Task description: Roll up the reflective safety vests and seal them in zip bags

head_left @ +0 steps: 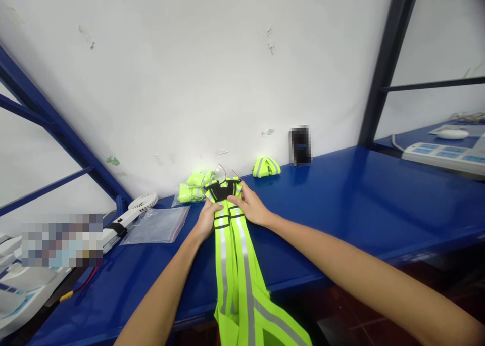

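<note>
A neon-yellow reflective vest [248, 265] made of straps with silver stripes hangs over the front edge of the blue table. Its upper end, with black buckles and a black patch, is held up between both hands. My left hand [207, 215] is closed on the left side of that end, thumb on the strap. On the other side my right hand [250, 204] grips it, thumb pressed near the black patch. Just behind lie bagged yellow vests [191, 192], partly hidden. A folded yellow vest [266, 167] sits by the wall, beyond my right hand.
A clear zip bag [157, 226] lies flat on the blue table [333, 199], left of my hands. Beside it is a small white fan [143, 202]. A dark box [300, 146], blurred out, stands against the wall. Blue metal frame bars [64, 134] rise at left.
</note>
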The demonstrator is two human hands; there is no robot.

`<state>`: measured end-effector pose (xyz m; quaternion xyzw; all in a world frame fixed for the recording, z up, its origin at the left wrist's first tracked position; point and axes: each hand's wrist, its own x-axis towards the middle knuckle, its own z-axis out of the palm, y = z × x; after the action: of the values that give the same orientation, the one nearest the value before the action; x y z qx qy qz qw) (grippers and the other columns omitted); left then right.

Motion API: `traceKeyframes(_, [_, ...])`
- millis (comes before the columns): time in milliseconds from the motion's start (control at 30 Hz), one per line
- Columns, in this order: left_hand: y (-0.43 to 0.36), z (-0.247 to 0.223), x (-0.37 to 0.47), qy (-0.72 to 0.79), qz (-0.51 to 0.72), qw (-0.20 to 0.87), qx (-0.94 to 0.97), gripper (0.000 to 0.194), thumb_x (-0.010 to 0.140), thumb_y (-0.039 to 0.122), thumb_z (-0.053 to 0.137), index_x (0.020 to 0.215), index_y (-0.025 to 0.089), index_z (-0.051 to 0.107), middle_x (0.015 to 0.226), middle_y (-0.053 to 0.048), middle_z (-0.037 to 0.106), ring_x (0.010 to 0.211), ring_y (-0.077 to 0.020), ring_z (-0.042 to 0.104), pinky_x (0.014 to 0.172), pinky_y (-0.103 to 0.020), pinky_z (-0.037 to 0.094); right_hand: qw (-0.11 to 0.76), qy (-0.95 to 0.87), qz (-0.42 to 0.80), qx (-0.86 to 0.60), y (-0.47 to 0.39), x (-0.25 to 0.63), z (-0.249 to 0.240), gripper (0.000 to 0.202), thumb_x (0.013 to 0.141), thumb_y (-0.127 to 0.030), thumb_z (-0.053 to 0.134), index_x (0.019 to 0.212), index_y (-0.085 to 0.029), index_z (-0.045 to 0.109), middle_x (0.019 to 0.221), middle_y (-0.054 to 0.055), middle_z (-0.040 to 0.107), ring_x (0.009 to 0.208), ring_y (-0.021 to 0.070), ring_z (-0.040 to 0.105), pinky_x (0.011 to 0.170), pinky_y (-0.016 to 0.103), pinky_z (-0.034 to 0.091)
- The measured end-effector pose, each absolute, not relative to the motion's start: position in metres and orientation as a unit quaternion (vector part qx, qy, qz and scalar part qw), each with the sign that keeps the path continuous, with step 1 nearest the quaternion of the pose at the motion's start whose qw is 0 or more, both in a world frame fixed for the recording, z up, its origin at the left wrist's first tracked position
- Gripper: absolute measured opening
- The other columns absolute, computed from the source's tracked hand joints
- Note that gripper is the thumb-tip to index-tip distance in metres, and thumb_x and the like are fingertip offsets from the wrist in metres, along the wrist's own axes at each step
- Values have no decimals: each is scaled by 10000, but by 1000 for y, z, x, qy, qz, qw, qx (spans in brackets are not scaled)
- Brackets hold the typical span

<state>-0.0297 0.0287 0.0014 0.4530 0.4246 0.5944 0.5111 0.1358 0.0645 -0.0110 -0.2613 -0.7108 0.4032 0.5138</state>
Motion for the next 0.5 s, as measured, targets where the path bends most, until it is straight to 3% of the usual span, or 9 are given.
traceKeyframes(167, [28, 3, -24, 377, 591, 524, 484, 704, 633, 175, 785, 1285, 202, 520, 1111, -69, 724, 954, -256, 703, 876, -373, 530, 530, -711, 367, -282, 61, 135, -9, 343, 916, -402, 563, 1181, -195, 496, 1103, 82, 673, 1007, 245, 648, 877, 376, 482])
traceKeyframes(500, [26, 3, -21, 407, 546, 566, 464, 640, 671, 342, 845, 1216, 139, 577, 989, -105, 749, 896, -276, 724, 806, -375, 564, 555, -733, 323, -223, 63, 137, -5, 424, 916, -310, 566, 1324, -198, 538, 1186, 70, 672, 1077, 233, 631, 940, 347, 458])
